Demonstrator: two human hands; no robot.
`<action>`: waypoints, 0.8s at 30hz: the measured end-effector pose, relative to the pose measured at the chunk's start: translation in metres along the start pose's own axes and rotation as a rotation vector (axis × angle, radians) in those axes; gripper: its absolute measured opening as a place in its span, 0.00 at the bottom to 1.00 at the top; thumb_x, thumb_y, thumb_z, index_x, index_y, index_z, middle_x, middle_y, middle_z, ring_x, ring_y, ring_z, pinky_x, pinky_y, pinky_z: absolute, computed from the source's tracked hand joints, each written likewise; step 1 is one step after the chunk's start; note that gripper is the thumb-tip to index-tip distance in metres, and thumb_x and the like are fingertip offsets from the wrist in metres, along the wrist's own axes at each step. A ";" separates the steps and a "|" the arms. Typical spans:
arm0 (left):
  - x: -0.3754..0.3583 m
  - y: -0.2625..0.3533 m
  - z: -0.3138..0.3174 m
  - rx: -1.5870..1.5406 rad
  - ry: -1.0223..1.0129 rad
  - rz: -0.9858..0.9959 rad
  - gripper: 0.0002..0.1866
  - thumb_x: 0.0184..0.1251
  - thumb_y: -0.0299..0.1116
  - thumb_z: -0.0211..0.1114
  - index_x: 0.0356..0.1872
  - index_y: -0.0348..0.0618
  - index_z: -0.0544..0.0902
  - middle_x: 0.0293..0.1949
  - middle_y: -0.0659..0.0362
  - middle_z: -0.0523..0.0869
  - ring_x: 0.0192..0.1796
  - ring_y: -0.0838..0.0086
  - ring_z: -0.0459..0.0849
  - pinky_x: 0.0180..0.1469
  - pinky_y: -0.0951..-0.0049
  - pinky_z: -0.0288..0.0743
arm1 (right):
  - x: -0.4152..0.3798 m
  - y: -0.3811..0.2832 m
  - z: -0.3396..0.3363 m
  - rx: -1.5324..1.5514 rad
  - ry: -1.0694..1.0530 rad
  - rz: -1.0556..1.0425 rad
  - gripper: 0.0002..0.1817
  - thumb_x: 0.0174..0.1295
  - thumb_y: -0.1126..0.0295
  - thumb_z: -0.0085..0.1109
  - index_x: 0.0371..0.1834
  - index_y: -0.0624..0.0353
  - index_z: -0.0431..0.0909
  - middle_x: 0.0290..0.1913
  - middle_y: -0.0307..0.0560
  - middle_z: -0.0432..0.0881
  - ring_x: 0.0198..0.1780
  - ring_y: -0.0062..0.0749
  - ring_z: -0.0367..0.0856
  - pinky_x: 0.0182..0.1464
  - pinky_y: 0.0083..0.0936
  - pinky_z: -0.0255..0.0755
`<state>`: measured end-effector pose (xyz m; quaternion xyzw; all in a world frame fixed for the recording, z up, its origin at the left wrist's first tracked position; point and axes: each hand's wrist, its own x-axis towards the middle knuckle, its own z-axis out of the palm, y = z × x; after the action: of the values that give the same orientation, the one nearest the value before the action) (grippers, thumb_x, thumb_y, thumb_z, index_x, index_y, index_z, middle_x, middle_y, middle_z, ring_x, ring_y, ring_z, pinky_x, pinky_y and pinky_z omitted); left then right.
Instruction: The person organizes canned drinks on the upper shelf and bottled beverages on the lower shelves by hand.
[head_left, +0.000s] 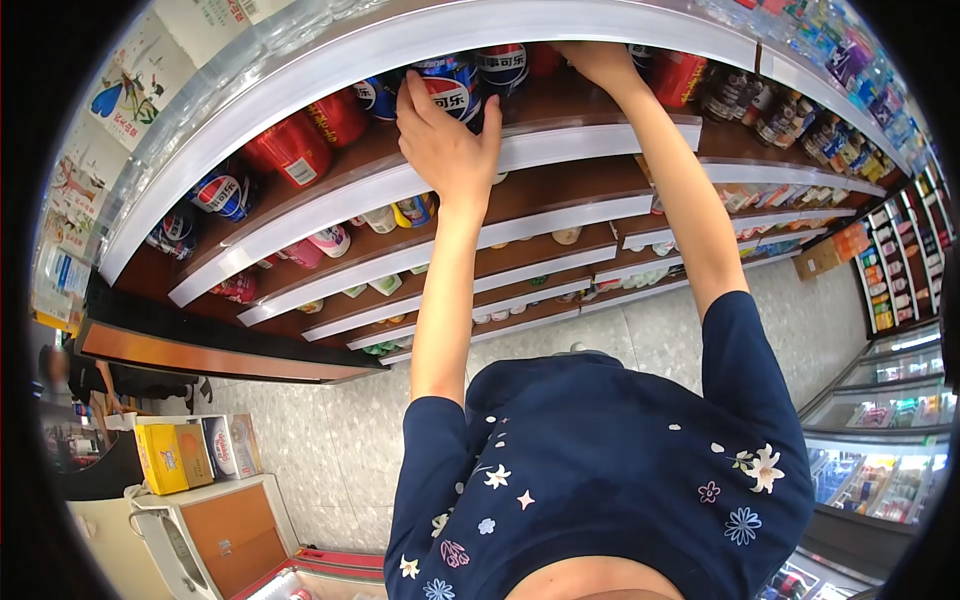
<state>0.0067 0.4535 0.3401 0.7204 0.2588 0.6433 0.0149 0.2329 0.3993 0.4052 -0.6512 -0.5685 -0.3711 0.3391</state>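
On the upper shelf [560, 113], my left hand [445, 140] has its fingers and thumb on either side of a blue Pepsi bottle [452, 95], gripping it. Another Pepsi bottle [502, 65] stands just to its right, and a third [375, 98] is partly hidden to its left. My right hand [600, 65] reaches into the same shelf farther right, by a red-labelled bottle [678, 78]. The white shelf edge above hides its fingertips, so I cannot see what they touch.
Red drinks [290, 150] and more Pepsi [222, 193] line the shelf at left; dark bottles [730, 93] stand at right. Lower shelves hold cups and bottles. A glass-doored cooler [880, 470] stands at right. Behind at left, a yellow box [172, 458] rests near a person.
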 end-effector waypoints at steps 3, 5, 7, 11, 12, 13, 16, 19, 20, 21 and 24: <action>-0.002 -0.001 0.002 0.005 0.023 -0.002 0.48 0.52 0.49 0.73 0.68 0.33 0.59 0.62 0.41 0.69 0.60 0.48 0.70 0.55 0.53 0.66 | -0.013 -0.005 -0.013 0.050 -0.020 -0.010 0.18 0.61 0.61 0.60 0.49 0.61 0.79 0.48 0.62 0.81 0.53 0.55 0.77 0.57 0.44 0.68; -0.003 -0.003 0.003 0.008 0.038 0.016 0.47 0.52 0.48 0.72 0.68 0.33 0.59 0.62 0.41 0.69 0.60 0.48 0.70 0.55 0.53 0.66 | -0.020 -0.020 -0.032 0.155 -0.005 0.120 0.21 0.60 0.59 0.62 0.52 0.60 0.78 0.52 0.63 0.79 0.56 0.53 0.76 0.60 0.44 0.66; -0.003 -0.004 0.004 0.006 0.059 0.032 0.46 0.52 0.48 0.72 0.67 0.33 0.60 0.62 0.42 0.69 0.59 0.48 0.71 0.56 0.53 0.66 | -0.024 -0.031 -0.050 0.203 -0.046 0.236 0.22 0.58 0.58 0.66 0.50 0.61 0.79 0.44 0.58 0.79 0.46 0.44 0.77 0.52 0.38 0.68; -0.005 -0.006 0.006 0.015 0.086 0.059 0.44 0.53 0.47 0.72 0.66 0.33 0.61 0.62 0.42 0.69 0.58 0.48 0.72 0.55 0.54 0.67 | -0.035 -0.035 -0.082 0.155 -0.124 0.418 0.22 0.53 0.56 0.72 0.41 0.64 0.82 0.22 0.46 0.81 0.24 0.28 0.79 0.31 0.26 0.73; -0.005 -0.006 0.006 0.013 0.092 0.064 0.44 0.53 0.46 0.72 0.66 0.33 0.62 0.62 0.42 0.70 0.58 0.49 0.72 0.55 0.54 0.67 | -0.037 -0.038 -0.090 0.134 -0.112 0.455 0.23 0.52 0.55 0.73 0.41 0.64 0.82 0.22 0.46 0.81 0.24 0.28 0.79 0.31 0.26 0.73; -0.005 -0.006 0.006 0.010 0.099 0.069 0.44 0.53 0.46 0.72 0.66 0.33 0.62 0.62 0.42 0.70 0.58 0.49 0.72 0.55 0.54 0.68 | -0.037 -0.042 -0.098 0.134 -0.107 0.461 0.23 0.52 0.55 0.73 0.39 0.64 0.81 0.23 0.47 0.82 0.25 0.29 0.80 0.31 0.26 0.73; -0.005 -0.006 0.007 0.016 0.119 0.071 0.43 0.53 0.45 0.72 0.66 0.33 0.63 0.61 0.42 0.70 0.58 0.49 0.72 0.55 0.54 0.67 | -0.043 -0.035 -0.105 0.037 -0.106 0.450 0.23 0.53 0.55 0.73 0.38 0.65 0.80 0.24 0.47 0.82 0.26 0.29 0.80 0.32 0.26 0.73; -0.004 -0.006 0.006 -0.003 0.122 0.074 0.42 0.53 0.45 0.71 0.65 0.33 0.63 0.60 0.42 0.70 0.58 0.49 0.72 0.56 0.54 0.68 | -0.049 -0.031 -0.102 -0.189 -0.021 0.356 0.23 0.53 0.56 0.72 0.41 0.64 0.79 0.24 0.49 0.79 0.24 0.38 0.79 0.31 0.31 0.74; -0.005 -0.006 0.005 -0.005 0.117 0.069 0.42 0.53 0.45 0.71 0.66 0.33 0.63 0.60 0.41 0.70 0.58 0.48 0.72 0.56 0.54 0.67 | -0.052 -0.031 -0.100 -0.281 0.022 0.322 0.23 0.53 0.56 0.72 0.42 0.63 0.78 0.25 0.49 0.79 0.23 0.40 0.79 0.31 0.33 0.75; -0.005 -0.006 0.005 -0.005 0.114 0.065 0.42 0.53 0.45 0.71 0.66 0.33 0.63 0.60 0.41 0.70 0.58 0.48 0.71 0.56 0.54 0.67 | -0.055 -0.038 -0.094 -0.288 0.097 0.291 0.22 0.53 0.57 0.72 0.42 0.62 0.79 0.28 0.50 0.78 0.25 0.43 0.79 0.32 0.35 0.75; -0.005 -0.006 0.004 -0.024 0.108 0.061 0.42 0.53 0.44 0.71 0.66 0.33 0.63 0.60 0.41 0.69 0.58 0.47 0.71 0.56 0.54 0.67 | -0.057 -0.076 -0.074 -0.241 0.271 0.076 0.17 0.54 0.61 0.70 0.41 0.59 0.79 0.35 0.50 0.79 0.33 0.44 0.82 0.34 0.37 0.77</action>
<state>0.0081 0.4579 0.3332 0.6919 0.2294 0.6845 -0.0101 0.1456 0.3167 0.3937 -0.6522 -0.4440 -0.5078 0.3460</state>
